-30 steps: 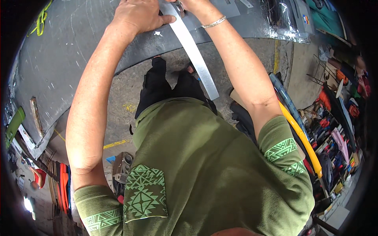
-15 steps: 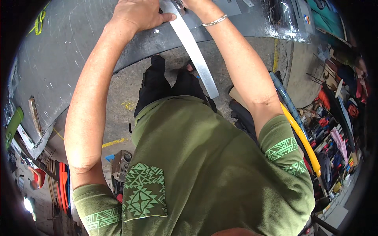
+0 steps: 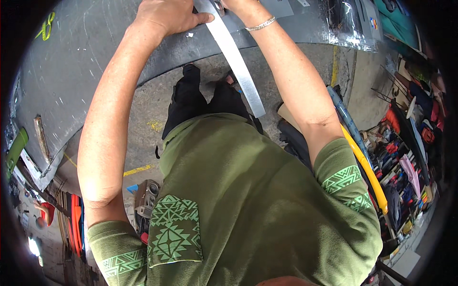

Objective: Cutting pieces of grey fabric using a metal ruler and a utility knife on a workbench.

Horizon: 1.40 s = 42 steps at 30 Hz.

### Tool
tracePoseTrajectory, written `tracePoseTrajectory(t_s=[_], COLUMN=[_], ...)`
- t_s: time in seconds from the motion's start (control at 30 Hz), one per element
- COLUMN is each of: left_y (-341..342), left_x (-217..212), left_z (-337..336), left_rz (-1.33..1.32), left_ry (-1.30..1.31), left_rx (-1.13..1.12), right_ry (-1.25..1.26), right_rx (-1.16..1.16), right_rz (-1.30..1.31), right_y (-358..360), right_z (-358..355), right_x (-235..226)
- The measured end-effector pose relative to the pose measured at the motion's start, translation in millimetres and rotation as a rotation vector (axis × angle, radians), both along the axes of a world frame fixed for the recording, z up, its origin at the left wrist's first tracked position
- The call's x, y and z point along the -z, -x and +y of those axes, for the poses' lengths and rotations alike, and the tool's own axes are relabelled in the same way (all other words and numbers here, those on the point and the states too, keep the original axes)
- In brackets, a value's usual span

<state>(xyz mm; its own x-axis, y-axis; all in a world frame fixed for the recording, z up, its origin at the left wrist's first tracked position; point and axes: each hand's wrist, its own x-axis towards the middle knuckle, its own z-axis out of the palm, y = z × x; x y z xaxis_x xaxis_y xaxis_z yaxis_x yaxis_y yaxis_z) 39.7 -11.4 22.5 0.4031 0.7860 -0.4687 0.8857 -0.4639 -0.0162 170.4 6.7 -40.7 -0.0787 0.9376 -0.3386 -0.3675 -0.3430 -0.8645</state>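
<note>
A long, shiny metal straightedge (image 3: pixel 234 55) lies across the grey work surface. Its lower end sticks out past the near edge, over the floor. My left hand (image 3: pixel 169 16) holds the strip down near the top of the view, its thumb stretched onto the metal and its other fingers partly cut off by the upper edge. Close by on the right is my right hand (image 3: pixel 241 5), with a bracelet on its wrist. Its fingers are bent around a small dark, metallic thing beside the strip, mostly out of the picture.
A yellow-green strap (image 3: pixel 47 26) lies far left on the grey surface (image 3: pixel 67 71). A wooden stick (image 3: pixel 41 138) rests at its left edge. Clear plastic (image 3: pixel 348 28) covers the right end. A long yellow piece (image 3: pixel 365 167) leans beside my right arm, near crowded shelves (image 3: pixel 405 171).
Both hands stay at nearly the same place on the straightedge. The strip's lower end has shifted very slightly; nothing was let go or picked up.
</note>
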Motion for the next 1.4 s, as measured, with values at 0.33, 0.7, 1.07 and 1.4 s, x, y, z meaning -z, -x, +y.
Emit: tracePoseTrajectory(t_s=[0.33, 0.7, 1.07, 1.4], left_y=[8, 8, 55, 1], left_x=[6, 8, 136, 1], left_z=[-2, -3, 4, -3], left_rz=[-0.032, -0.048, -0.390, -0.076], left_ry=[-0.018, -0.025, -0.570, -0.014], left_rx=[-0.046, -0.023, 0.162, -0.040], right_ry=[0.061, -0.262, -0.054, -0.040], right_rx=[0.055, -0.068, -0.002, -0.052], right_rz=[-0.399, -0.031, -0.361, -0.098], right_y=[16, 3, 29, 12], right_z=[1, 5, 13, 20], right_x=[-14, 17, -26, -6])
